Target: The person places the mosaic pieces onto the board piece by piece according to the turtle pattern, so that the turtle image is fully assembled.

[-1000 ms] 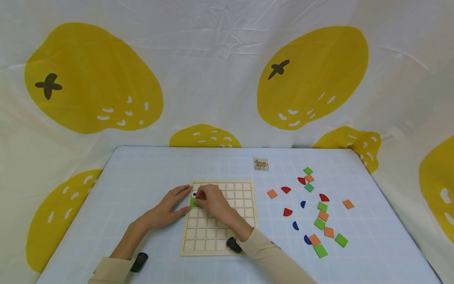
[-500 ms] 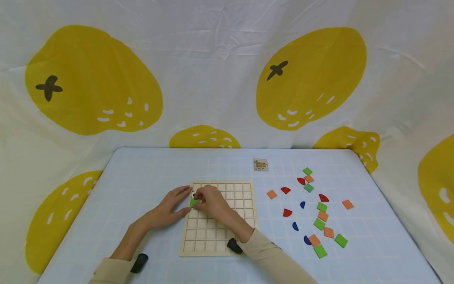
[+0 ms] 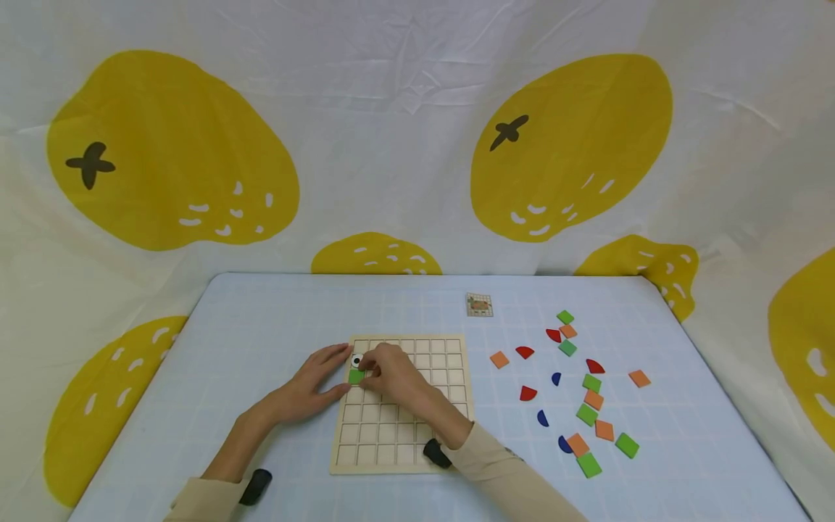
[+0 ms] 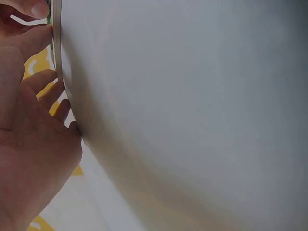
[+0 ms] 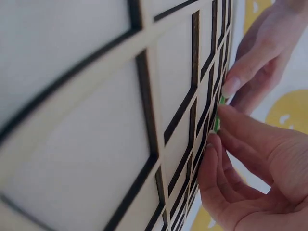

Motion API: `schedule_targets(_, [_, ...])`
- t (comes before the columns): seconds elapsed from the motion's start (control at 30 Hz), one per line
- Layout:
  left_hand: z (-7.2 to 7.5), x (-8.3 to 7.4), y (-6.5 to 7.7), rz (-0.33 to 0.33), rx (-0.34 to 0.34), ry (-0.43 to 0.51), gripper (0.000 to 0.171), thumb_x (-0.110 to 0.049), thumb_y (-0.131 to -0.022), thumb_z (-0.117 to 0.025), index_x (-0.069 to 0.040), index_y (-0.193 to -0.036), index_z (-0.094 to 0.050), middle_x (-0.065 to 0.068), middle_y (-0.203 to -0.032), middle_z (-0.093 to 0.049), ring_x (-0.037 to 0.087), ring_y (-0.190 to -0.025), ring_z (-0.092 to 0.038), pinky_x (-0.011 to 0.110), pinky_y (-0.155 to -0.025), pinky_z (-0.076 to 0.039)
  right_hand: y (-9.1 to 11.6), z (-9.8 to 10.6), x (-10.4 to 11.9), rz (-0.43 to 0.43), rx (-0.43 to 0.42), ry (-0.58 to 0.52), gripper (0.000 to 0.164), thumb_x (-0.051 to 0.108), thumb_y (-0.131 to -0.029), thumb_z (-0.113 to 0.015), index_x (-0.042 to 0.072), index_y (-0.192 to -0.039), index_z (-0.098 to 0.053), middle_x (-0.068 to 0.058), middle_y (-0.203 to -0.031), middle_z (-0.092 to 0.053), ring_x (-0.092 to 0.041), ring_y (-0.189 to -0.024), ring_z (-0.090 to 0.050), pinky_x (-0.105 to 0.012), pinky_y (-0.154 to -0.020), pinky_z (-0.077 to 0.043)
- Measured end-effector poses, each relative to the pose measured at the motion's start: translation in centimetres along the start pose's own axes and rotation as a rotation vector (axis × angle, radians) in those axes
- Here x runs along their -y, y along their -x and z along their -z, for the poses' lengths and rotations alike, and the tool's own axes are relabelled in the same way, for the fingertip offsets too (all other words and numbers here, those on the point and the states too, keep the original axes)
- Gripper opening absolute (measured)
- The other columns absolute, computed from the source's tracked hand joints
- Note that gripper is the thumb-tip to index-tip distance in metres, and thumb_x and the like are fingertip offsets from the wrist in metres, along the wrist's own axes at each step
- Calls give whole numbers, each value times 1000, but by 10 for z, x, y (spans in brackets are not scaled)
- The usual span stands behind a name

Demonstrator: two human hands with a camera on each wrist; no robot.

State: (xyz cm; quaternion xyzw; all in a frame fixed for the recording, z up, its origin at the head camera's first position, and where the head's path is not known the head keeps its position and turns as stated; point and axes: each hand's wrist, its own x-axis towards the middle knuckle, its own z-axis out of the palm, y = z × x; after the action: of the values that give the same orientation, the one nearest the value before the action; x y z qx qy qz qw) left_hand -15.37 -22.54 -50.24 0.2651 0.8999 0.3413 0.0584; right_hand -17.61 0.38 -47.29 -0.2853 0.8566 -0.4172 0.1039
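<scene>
A wooden grid board (image 3: pixel 388 433) lies on the table. In its upper left cells sit a white piece with a black dot (image 3: pixel 356 360) and, just below it, a green square tile (image 3: pixel 355 377). My right hand (image 3: pixel 396 375) reaches over the board, thumb and curled fingers pinching at the green tile's right side. The right wrist view shows the green tile (image 5: pixel 217 120) edge-on between those fingertips. My left hand (image 3: pixel 302 391) rests along the board's left edge, fingers extended and thumb tip close to the tile's lower left corner.
Right of the board lie scattered orange squares (image 3: pixel 604 430), green squares (image 3: pixel 627 445), red quarter-round pieces (image 3: pixel 528 393) and blue half-round pieces (image 3: pixel 543 418). A small picture card (image 3: pixel 479 304) lies behind the board. A patterned curtain (image 3: pixel 391 167) hangs behind the table.
My right fingers have shifted slightly, and more of the black-dotted white piece shows beside them. My left hand stays at the board's edge.
</scene>
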Motion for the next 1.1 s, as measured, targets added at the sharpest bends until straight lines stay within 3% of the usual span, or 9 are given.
schedule_targets(0.4, [-1,2,-1,10,-1,-12,68,-26,-102,-66,1,-157,-37,20,-162,-34,45,-148,-27,67,-114,-29,13,21,-12,31,1,-1,12,6,-99,-68,-1,-107,-73,-8,-99,-71,-16,-89,-66,-24,-79,-53])
schedule_targets(0.77, [-1,2,-1,24,-5,-9,69,-26,-101,-68,1,-157,-37,23,-161,-34,47,-148,-27,68,-114,-28,31,44,-32,54,-93,23,10,4,-99,-66,-2,-104,-73,-7,-98,-70,-18,-89,-65,-27,-80,-55])
schedule_targets(1.1, [-2,1,-1,16,-10,-19,69,-29,-101,-68,0,-157,-38,22,-160,-35,46,-147,-29,67,-114,-29,48,66,-49,9,-180,21,12,4,-99,-67,-3,-107,-73,-8,-101,-71,-22,-94,-68,-33,-83,-57])
